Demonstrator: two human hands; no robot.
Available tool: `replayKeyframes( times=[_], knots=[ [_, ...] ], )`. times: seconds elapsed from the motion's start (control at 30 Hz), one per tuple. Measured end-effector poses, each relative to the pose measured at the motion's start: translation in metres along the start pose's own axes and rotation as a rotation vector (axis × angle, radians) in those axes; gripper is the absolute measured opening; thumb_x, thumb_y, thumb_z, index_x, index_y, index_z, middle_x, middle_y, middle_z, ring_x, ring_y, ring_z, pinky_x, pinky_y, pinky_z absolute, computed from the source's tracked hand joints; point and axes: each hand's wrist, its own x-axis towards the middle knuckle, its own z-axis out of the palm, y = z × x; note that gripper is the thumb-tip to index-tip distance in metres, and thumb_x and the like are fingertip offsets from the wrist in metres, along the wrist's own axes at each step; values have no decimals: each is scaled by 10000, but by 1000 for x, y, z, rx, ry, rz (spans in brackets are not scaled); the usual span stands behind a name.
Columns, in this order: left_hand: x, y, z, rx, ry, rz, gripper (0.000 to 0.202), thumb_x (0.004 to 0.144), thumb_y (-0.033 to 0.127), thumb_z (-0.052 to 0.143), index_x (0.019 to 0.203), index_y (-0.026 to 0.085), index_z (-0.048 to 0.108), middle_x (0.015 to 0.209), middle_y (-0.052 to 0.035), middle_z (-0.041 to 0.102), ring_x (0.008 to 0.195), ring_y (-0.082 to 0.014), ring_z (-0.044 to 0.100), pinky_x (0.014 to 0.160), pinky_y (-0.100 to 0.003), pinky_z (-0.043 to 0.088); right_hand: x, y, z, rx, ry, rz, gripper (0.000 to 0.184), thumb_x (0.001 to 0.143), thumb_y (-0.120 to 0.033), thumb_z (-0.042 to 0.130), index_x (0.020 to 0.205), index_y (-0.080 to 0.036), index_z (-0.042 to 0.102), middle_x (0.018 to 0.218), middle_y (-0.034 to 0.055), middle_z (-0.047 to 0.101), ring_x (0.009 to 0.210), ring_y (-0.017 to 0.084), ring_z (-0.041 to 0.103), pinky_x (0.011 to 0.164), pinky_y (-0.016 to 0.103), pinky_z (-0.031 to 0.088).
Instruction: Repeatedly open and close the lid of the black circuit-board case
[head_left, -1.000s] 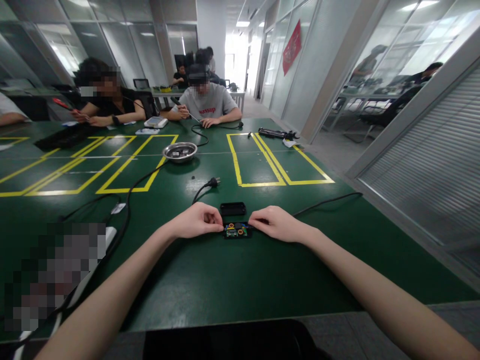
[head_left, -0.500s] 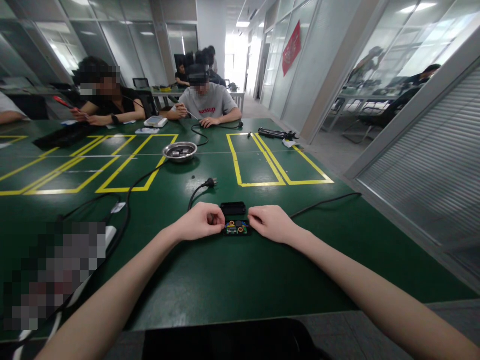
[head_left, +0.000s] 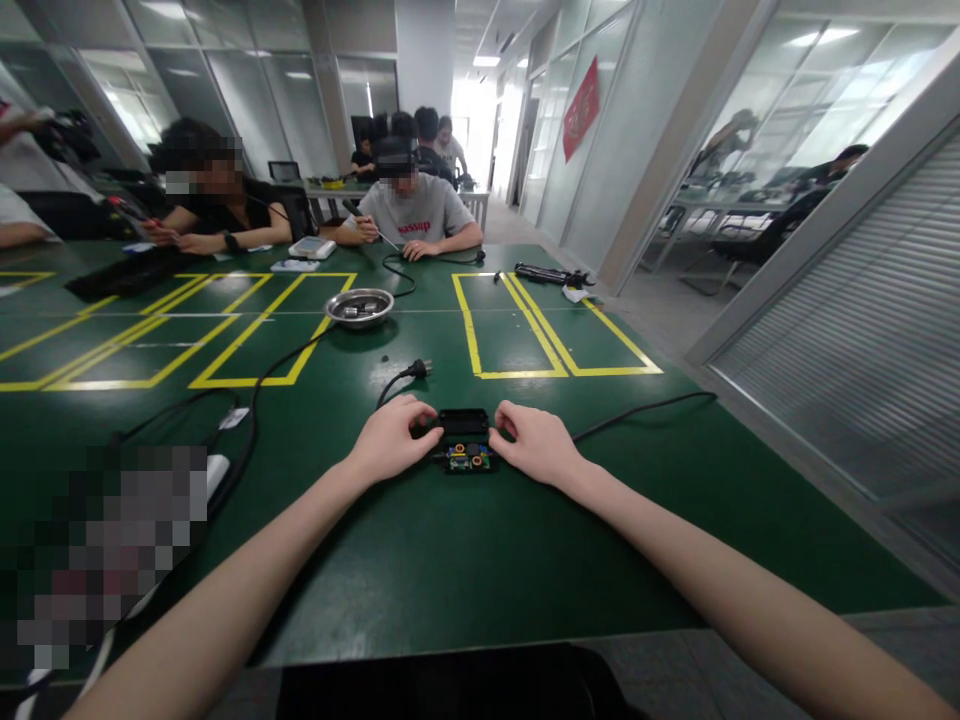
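An open black casing half (head_left: 448, 468) lies on the table before me with a circuit board (head_left: 469, 457) in it; copper-coloured ring coils show on the board. Just behind it rests the matching black cover (head_left: 463, 421), hollow side up. At the left end of the cover is my left hand (head_left: 396, 437), thumb and index finger apart. My right hand (head_left: 536, 442) mirrors it at the right end, thumb and forefinger parted near the cover's edge. Whether the fingertips touch the cover is hard to see. Neither hand visibly grips anything.
A black cable with a plug (head_left: 420, 368) lies behind my left hand. Farther back stands a metal bowl (head_left: 359, 308) with small parts. Another cable (head_left: 645, 404) runs off to the right. A white power strip (head_left: 217, 470) lies left. A co-worker (head_left: 420, 210) sits opposite.
Both hands have moved back from the board's ends toward the cover. The thumbs and index fingers have spread apart.
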Motion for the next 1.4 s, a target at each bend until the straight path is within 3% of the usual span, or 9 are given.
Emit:
replayKeyframes(
  times=[0.1,0.2,0.37,0.5,0.57,0.73,0.93,1.17,1.4],
  knots=[
    [0,-2,3,-27,-9,-14,192,878,343,657,904,192,773,851,-46,699,804,-206,640,737,-319,498,2,7,7,107,71,-30,171,902,-282,625,1055,-214,659,869,5,669,726,161,598,612,265,331],
    [0,-1,2,-126,-44,-34,189,886,311,633,855,185,771,821,-42,717,778,-194,639,734,-310,496,6,17,13,264,92,-106,188,908,-282,616,1070,-207,675,902,9,675,707,145,586,643,273,403],
    [1,-1,-2,-418,-117,-119,196,847,346,670,824,162,734,746,-21,721,704,-170,649,678,-281,510,9,25,18,688,54,-124,186,862,-325,659,975,-178,662,853,19,700,659,137,615,633,282,500],
    [2,0,-6,-616,-166,-181,199,808,346,708,831,150,680,761,-37,743,725,-175,695,679,-279,535,6,25,17,899,3,-118,318,840,-313,674,1128,-178,682,987,60,722,693,156,717,646,299,574],
    [3,0,-8,-665,-200,-207,201,806,339,713,852,149,665,766,-49,757,726,-177,711,659,-271,534,4,25,15,917,-30,-123,351,844,-321,677,1166,-185,703,1023,72,733,720,171,739,665,313,595],
    [3,0,-11,-701,-266,-250,154,767,263,726,837,146,655,720,-31,742,650,-151,697,620,-244,528,1,24,12,881,-32,-154,326,844,-360,689,1109,-177,743,871,50,752,718,177,706,674,318,591],
    [2,-1,-14,-729,-301,-222,166,732,258,730,834,141,672,741,-30,732,680,-148,683,685,-267,541,-1,23,10,868,-2,-187,325,906,-444,641,1064,-179,742,968,75,764,799,192,708,723,333,583],
    [2,5,-18,-750,-300,-181,125,743,267,695,773,147,678,911,-71,770,752,-159,691,738,-296,556,-4,24,1,779,-55,-289,281,922,-382,623,1062,-176,755,1048,89,766,906,220,690,805,369,560],
    [2,5,-16,-692,-299,-180,223,770,337,720,875,140,721,769,-46,750,703,-163,675,683,-281,530,-7,26,-4,681,-97,-494,261,867,-274,684,1112,-207,742,1117,82,754,984,218,674,886,383,536]
  ],
)
